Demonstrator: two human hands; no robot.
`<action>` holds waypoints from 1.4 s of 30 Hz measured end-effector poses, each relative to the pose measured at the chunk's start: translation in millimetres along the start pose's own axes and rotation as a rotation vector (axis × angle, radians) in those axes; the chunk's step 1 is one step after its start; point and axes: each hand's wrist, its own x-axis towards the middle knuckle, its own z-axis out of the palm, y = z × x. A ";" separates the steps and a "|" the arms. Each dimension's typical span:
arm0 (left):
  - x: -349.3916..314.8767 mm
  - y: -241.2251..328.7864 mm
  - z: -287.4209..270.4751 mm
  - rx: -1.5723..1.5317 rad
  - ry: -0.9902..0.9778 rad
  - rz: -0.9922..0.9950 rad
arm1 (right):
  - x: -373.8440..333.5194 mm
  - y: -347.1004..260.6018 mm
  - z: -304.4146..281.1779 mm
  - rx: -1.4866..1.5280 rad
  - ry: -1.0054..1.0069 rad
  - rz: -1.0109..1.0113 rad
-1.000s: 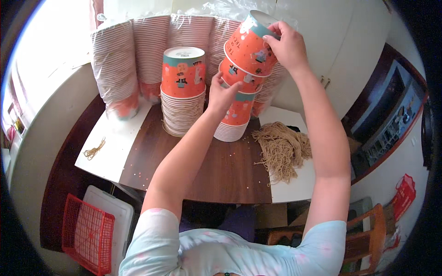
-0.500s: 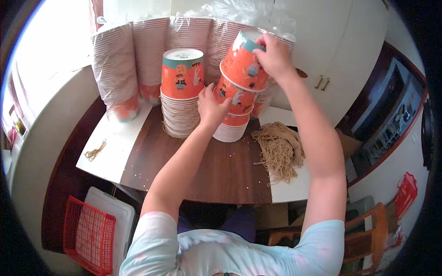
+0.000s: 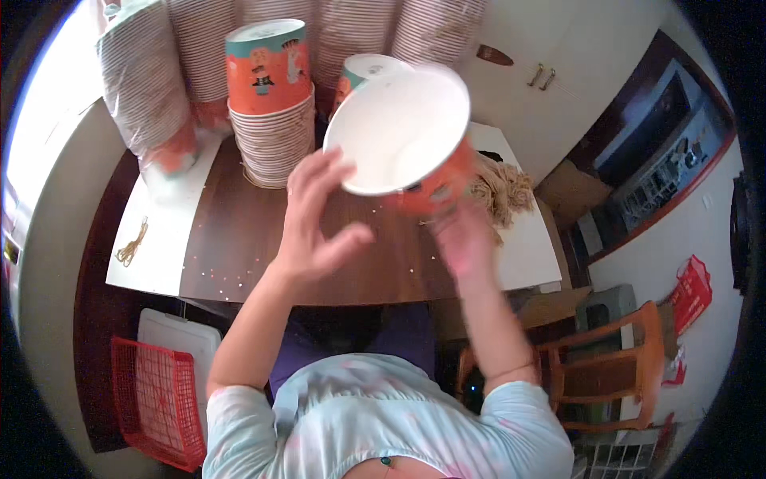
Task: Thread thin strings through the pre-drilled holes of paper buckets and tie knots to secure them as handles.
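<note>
A large orange paper bucket (image 3: 399, 132) is tipped in front of me, its white inside facing up and toward me. My right hand (image 3: 464, 243), blurred by motion, holds it low on its outer side near the base. Beside the rim, my left hand (image 3: 313, 219) is open with fingers and thumb spread; its fingertips overlap the rim in view, and I cannot tell if they touch. Another upturned bucket (image 3: 372, 65) with a teal base shows behind the held one. To the left stands an upside-down stack of nested buckets (image 3: 270, 84).
Tall plastic-wrapped stacks of buckets (image 3: 144, 88) line the back of the brown and white table (image 3: 335, 275). A heap of tan cords (image 3: 503, 188) lies at the right, a small cord bundle (image 3: 133, 243) at the left. A wooden chair (image 3: 598, 363) and red basket (image 3: 155, 399) flank me.
The top bucket has come off the right-hand stack and been tilted, mouth toward me. My right hand has come down and nearer; my left has left the stack. The view has shifted downward.
</note>
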 end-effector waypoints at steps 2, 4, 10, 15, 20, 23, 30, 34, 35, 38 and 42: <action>-23.3 7.5 -10.5 0.316 -0.089 0.030 | -27.3 51.7 -35.9 0.121 -0.034 0.285; -36.7 0.3 -21.7 0.318 -0.165 -0.018 | -40.2 50.8 -41.5 -0.190 -0.080 0.498; -46.1 21.6 -56.7 0.414 -0.499 -0.070 | -4.6 -39.9 -63.5 -1.697 -0.221 -0.190; -44.6 26.2 -43.0 0.486 -0.659 -0.045 | 2.2 -61.2 -95.8 -1.892 -0.521 0.005; -63.5 58.3 -26.4 0.485 -0.368 0.044 | -23.8 -22.0 -105.5 -2.001 -0.328 -0.404; -86.9 68.1 -2.1 0.177 -0.370 0.051 | -42.4 -0.5 -98.4 -1.896 -0.253 -0.540; -151.0 61.8 37.9 -1.074 -0.322 -1.417 | -143.6 39.4 -27.0 -0.799 -0.099 -0.164; -161.5 69.9 37.0 -1.169 -0.333 -1.417 | -170.2 64.0 -35.1 -0.654 -0.083 0.020; -154.5 71.7 35.7 -1.052 -0.374 -1.388 | -171.5 67.2 -36.2 -0.618 -0.080 0.058; -149.3 71.8 28.4 -0.954 -0.394 -1.400 | -171.2 67.5 -28.5 -0.581 -0.087 0.099; -150.4 64.7 26.7 -0.875 -0.221 -1.461 | -171.6 73.5 -23.5 -0.576 -0.161 0.169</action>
